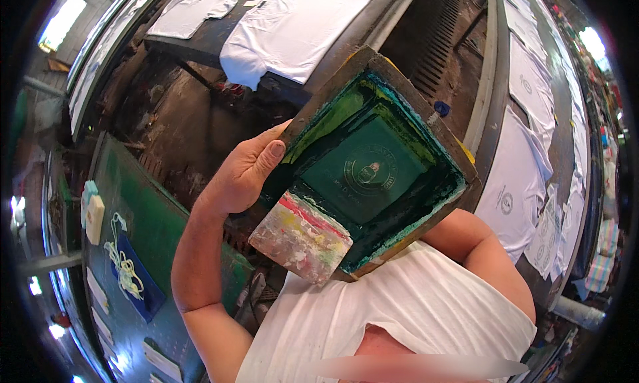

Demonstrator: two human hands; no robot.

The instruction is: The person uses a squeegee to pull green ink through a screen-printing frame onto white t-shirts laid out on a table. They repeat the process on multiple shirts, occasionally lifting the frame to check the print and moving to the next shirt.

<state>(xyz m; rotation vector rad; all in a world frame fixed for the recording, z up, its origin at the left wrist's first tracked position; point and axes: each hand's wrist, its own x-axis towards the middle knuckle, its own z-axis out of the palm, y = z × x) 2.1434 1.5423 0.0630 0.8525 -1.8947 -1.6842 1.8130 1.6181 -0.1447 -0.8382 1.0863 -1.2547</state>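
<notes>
I hold a wooden-framed printing screen [373,163] with green ink on its mesh up in front of my chest. My left hand [243,173] grips the frame's left edge, thumb on top. A paint-smeared squeegee [301,236] lies inside the frame at its lower left corner. My right arm [486,250] runs under the frame; the right hand is hidden behind it.
White T-shirts [293,30] lie flat on a long dark table at the top. More printed white shirts [519,183] line a table on the right. A green bench [133,236] with cord, a blue cloth and small items stands at the left.
</notes>
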